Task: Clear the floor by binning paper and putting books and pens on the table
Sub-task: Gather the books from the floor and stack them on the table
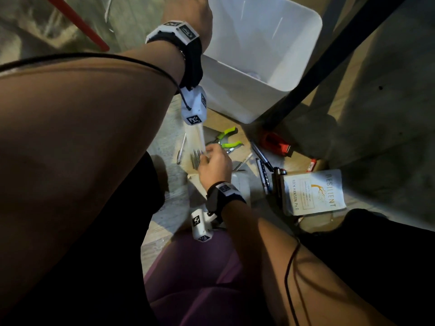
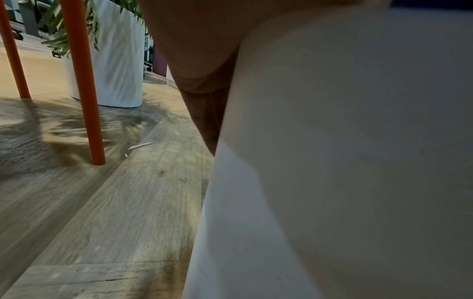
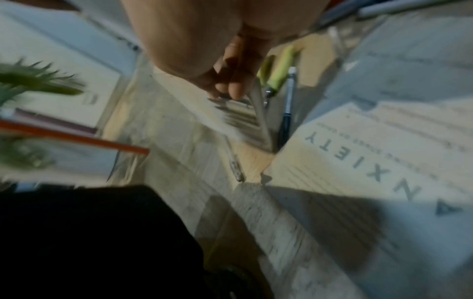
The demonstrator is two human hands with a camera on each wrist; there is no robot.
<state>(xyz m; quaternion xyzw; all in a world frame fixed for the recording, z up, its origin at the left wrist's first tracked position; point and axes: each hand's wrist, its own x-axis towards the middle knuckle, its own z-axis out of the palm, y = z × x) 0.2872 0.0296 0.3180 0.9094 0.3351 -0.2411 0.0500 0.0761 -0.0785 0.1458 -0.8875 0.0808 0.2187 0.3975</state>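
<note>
My right hand (image 1: pixel 207 154) pinches a printed paper sheet (image 1: pixel 196 147) just above the floor, in front of the white bin (image 1: pixel 249 95); the right wrist view shows fingertips (image 3: pixel 234 91) on the blurred paper sheet (image 3: pixel 230 117). My left hand (image 1: pixel 193 12) is at the bin's left rim, its fingers cut off. In the left wrist view the palm lies against the bin wall (image 2: pixel 345 161). A "Resilient" book (image 1: pixel 315 191) lies right, an "Anxiety" book (image 3: pixel 371 151) by my right wrist. Dark pens (image 1: pixel 261 158) and a silver pen (image 1: pixel 181 149) lie on the floor.
Green-handled pliers (image 1: pixel 227 140) and a red tool (image 1: pixel 275 143) lie by the bin. A black table leg (image 1: pixel 329 62) slants past the bin's right side. Orange chair legs (image 2: pixel 84 81), a white planter (image 2: pixel 115 60) and a small paper scrap (image 2: pixel 140 145) are to the left.
</note>
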